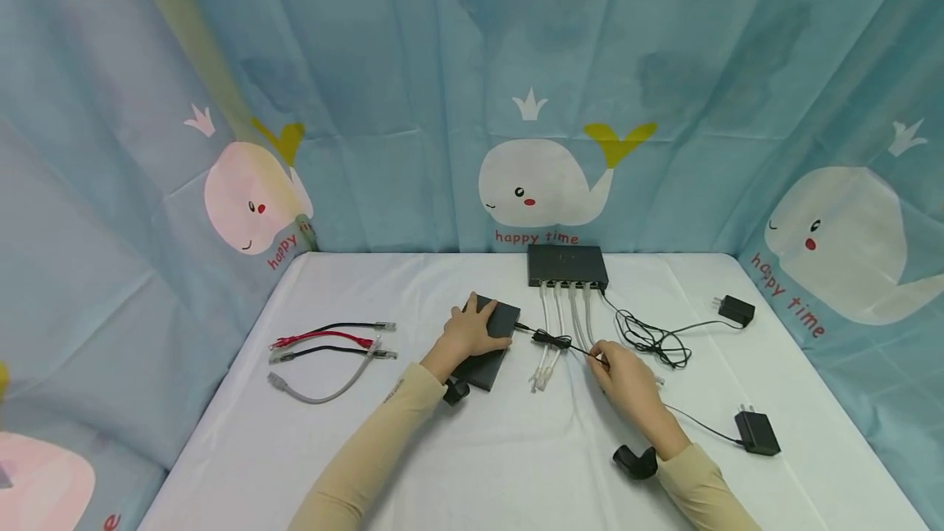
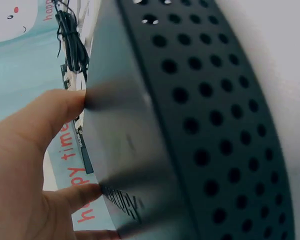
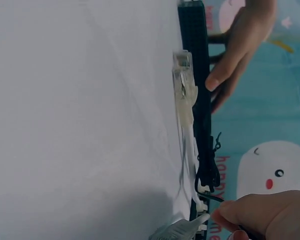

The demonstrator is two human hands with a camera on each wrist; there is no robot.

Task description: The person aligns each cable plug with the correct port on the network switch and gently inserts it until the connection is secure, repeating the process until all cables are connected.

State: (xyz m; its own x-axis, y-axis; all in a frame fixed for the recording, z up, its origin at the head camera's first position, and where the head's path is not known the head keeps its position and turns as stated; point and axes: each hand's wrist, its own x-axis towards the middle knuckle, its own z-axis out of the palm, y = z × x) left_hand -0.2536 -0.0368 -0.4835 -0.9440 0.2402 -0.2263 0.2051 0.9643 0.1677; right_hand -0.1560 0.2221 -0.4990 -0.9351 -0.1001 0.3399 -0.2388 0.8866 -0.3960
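My left hand [image 1: 468, 333] rests spread on top of a black network switch [image 1: 483, 371], fingertips touching its upper face. Rows of round vent holes cover the side of this switch [image 2: 205, 120] in the left wrist view. A thin black power cord, tied in a bundle [image 1: 551, 340], runs from the switch's right edge. Right of the bundle, my right hand [image 1: 627, 379] pinches that cord between thumb and fingers. Clear plugs [image 3: 184, 90] of pale network cables lie between the hands. Beyond the right hand the cord leads to a power adapter [image 1: 758, 433].
At the table's back stands a second black switch [image 1: 568, 265] with pale network cables [image 1: 575, 318] plugged into its front. Its coiled power cord [image 1: 652, 338] reaches another adapter [image 1: 737, 310]. Black, red and grey short cables [image 1: 332, 351] lie at left. Printed curtains [image 1: 413, 146] surround the table.
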